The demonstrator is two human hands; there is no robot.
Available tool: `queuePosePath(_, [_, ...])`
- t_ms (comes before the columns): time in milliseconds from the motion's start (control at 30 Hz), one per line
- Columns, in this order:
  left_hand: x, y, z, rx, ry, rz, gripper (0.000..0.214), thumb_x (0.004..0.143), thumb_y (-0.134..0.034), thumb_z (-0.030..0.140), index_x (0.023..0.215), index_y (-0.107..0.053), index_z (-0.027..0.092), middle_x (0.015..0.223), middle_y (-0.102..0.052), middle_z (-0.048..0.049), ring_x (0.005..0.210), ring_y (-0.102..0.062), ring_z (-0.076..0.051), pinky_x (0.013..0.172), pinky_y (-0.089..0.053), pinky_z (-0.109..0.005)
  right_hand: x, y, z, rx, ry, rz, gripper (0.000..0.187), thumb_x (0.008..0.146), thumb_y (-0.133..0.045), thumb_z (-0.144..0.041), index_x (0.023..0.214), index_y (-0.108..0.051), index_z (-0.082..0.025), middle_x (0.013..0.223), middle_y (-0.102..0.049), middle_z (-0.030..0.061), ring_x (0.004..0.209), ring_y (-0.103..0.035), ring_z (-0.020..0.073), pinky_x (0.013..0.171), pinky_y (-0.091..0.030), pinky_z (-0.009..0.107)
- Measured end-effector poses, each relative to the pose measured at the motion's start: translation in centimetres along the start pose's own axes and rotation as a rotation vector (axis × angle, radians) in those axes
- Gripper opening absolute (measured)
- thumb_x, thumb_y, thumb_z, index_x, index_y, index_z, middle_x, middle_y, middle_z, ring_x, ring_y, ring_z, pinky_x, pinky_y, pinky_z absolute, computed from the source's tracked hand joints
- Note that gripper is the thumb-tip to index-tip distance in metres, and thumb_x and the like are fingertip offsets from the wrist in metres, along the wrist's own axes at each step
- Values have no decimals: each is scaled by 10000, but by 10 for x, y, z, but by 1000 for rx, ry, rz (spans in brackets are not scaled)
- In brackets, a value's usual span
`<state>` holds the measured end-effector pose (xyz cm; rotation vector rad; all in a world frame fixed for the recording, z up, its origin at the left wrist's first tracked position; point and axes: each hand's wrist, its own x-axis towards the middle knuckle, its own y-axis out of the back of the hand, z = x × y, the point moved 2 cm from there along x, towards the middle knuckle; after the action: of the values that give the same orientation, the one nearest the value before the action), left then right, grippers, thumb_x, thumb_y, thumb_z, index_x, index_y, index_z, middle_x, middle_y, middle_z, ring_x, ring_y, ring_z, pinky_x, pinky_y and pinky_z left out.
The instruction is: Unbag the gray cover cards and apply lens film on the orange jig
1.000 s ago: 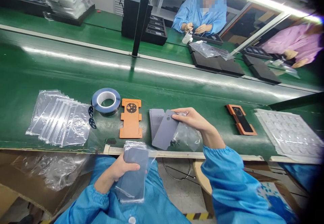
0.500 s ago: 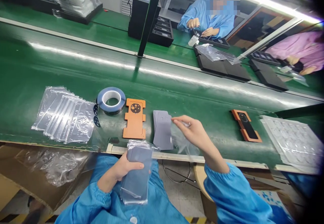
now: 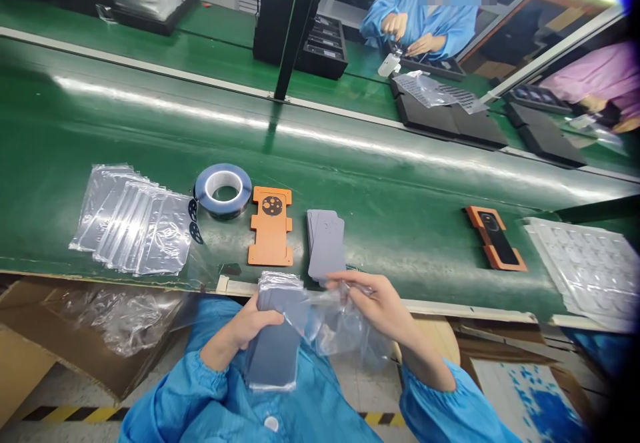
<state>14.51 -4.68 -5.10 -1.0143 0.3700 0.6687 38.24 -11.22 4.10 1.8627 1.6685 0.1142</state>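
My left hand [image 3: 245, 328] is wrapped round a stack of bluish clear film sheets in plastic sleeves [image 3: 274, 359], with the thumb across the top. Crumpled clear plastic film [image 3: 347, 336] hangs from the pinched fingers of my right hand [image 3: 383, 306] and reaches across to the stack's right side. Just beyond the right fingertips lie grey phone-shaped sheets [image 3: 327, 246], slightly fanned on the bench. Left of them is an orange fixture [image 3: 270, 239] with a black camera-shaped piece [image 3: 273, 205] on it.
A roll of blue tape [image 3: 247, 189] and fanned clear sleeves [image 3: 135, 223] lie to the left. Rightward are an orange fixture holding a black phone-shaped part [image 3: 500, 237] and clear plastic trays [image 3: 585, 269]. Below the bench edge, a cardboard box [image 3: 95, 356] holds crumpled plastic. A co-worker [image 3: 425, 16] sits opposite.
My right hand has come down and closer to me from beside the grey sheets, drawing the clear film toward the stack. My left hand still grips the stack. The view has shifted slightly.
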Motion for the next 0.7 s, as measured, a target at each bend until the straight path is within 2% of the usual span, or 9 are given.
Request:
queuePosePath(67, [1,4,0,41,-25,75,508,544,-878,223,997,-658,155,827,-758,-63,738,-707,-241,741,-548,-376,2,5,-3,-58,-13,9,268,797,-468,-229,788,-733,-187,726,-721,42,667,-625,199,628,-462,291])
queuePosePath(133, [2,4,1,61,-38,80,545,522,-905,238,1001,-660,147,848,-755,-64,766,-694,-232,763,-540,-374,7,1,-11,-96,-38,-49,256,826,-493,-288,705,-695,-187,684,-695,30,657,-608,198,625,-445,295])
queuePosePath(267, [2,4,4,90,-53,70,606,488,-941,254,1016,-662,152,861,-747,-55,780,-676,-218,760,-530,-360,19,-22,-30,-155,-68,-205,323,869,-587,-461,749,-708,-187,711,-702,17,675,-597,185,631,-425,284])
queuePosePath(400, [2,6,3,103,-55,69,576,503,-943,268,999,-677,147,831,-734,-49,754,-664,-210,757,-523,-361,28,-39,-34,-133,-38,-314,299,848,-638,-465,742,-703,-193,687,-675,-8,629,-557,150,578,-387,257])
queuePosePath(500, [2,6,5,104,-78,74,567,511,-941,270,1002,-684,149,855,-736,-52,782,-669,-219,789,-521,-374,32,-41,-30,-154,-32,-302,293,799,-700,-482,750,-685,-193,670,-651,-18,610,-541,142,564,-374,253])
queuePosePath(567, [3,4,8,113,-88,73,575,514,-940,269,1018,-688,154,879,-739,-54,814,-675,-232,811,-520,-382,34,-39,-28,-163,-16,-270,280,771,-738,-469,776,-684,-194,737,-681,-6,673,-580,159,604,-400,258])
queuePosePath(700, [6,0,15,150,-111,-1,583,549,-929,275,1069,-692,159,918,-740,-53,858,-675,-239,830,-519,-380,34,-30,-32,-172,-13,-294,213,836,-685,-411,827,-714,-200,830,-721,14,733,-623,179,653,-430,275])
